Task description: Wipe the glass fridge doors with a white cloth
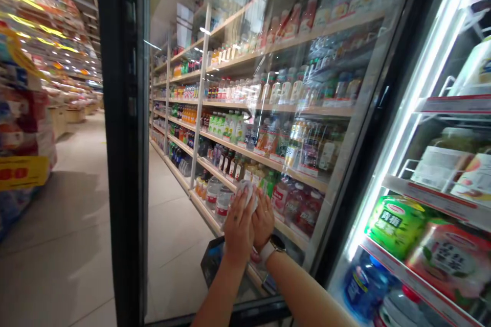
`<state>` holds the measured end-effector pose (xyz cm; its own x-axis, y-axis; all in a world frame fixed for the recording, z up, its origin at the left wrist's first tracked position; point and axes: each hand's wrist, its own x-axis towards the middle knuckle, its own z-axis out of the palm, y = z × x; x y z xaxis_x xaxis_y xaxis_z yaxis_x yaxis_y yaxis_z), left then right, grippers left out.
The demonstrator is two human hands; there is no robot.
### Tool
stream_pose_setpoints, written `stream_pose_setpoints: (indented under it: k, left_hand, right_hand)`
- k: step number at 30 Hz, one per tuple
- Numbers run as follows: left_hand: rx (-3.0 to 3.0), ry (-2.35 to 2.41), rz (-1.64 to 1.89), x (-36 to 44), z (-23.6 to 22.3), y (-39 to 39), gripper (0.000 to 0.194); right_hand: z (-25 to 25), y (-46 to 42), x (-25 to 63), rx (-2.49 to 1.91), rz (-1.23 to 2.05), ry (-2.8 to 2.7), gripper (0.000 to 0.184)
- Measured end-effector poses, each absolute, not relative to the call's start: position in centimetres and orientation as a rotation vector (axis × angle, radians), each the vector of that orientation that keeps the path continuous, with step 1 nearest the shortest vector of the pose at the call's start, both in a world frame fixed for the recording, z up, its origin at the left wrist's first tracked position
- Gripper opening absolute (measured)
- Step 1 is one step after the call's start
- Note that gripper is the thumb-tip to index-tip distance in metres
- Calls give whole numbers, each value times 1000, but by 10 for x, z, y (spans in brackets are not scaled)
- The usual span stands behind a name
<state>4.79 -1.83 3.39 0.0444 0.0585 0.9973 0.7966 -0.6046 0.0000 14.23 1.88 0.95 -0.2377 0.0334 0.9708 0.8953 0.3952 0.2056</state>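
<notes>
My left hand point(238, 227) lies flat with fingers stretched out against the glass door point(172, 245) of a cooler, pressing a white cloth point(248, 192) to the pane. My right hand point(264, 220), with a watch point(272, 248) on its wrist, lies flat beside it, partly under the left hand, its fingertips also on the cloth. Neither hand is closed around anything.
The door's black frame point(123, 163) stands at left. At right the open cooler point(422, 245) shows lit shelves of packs and bottles. Through the glass I see long shelves of drink bottles point(245, 138) and a dark basket point(215, 265). A tiled aisle point(57, 245) runs on the left.
</notes>
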Motion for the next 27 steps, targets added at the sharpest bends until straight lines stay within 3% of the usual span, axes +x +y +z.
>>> stream_pose_setpoints:
  k: [6,15,27]
  left_hand:
    - [-1555,-926,-1461,-8,39,-17,58]
    - [-1279,-1182,-1548,-104,37,-34,54]
    - [-1543,-992,-1673,24,30,-19,55]
  right_hand:
    - [23,4,136,-898,-1019,-1605,57]
    - [24,0,135,-912,-988,-1595,62]
    - [28,2,136,-893,-985,-1599,60]
